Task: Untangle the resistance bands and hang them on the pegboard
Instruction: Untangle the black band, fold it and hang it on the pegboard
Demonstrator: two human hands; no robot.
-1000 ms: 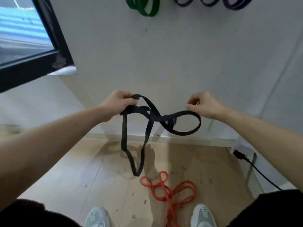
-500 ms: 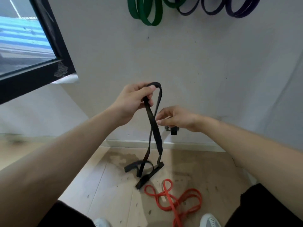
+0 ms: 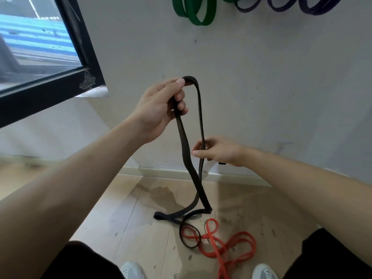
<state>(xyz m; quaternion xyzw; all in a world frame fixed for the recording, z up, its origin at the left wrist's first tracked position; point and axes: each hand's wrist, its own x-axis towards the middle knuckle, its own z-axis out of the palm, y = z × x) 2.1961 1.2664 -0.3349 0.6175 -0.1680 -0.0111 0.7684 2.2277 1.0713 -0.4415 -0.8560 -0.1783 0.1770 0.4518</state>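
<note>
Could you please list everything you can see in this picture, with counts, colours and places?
black band: one, black, hangs from the left hand to the floor, its lower loop lying across the red band
red band: one, red-orange, tangled on the floor near the shoes
green bands: at least two loops, green, hanging on the wall, top edge
purple bands: several loops, dark purple, on the wall, top right
window: one, black frame, upper left
floor: light wood, scuffed
shoes: two, pale grey, bottom edge
left hand: grips the black band's top bend
right hand: pinches its right strand, lower down
</note>
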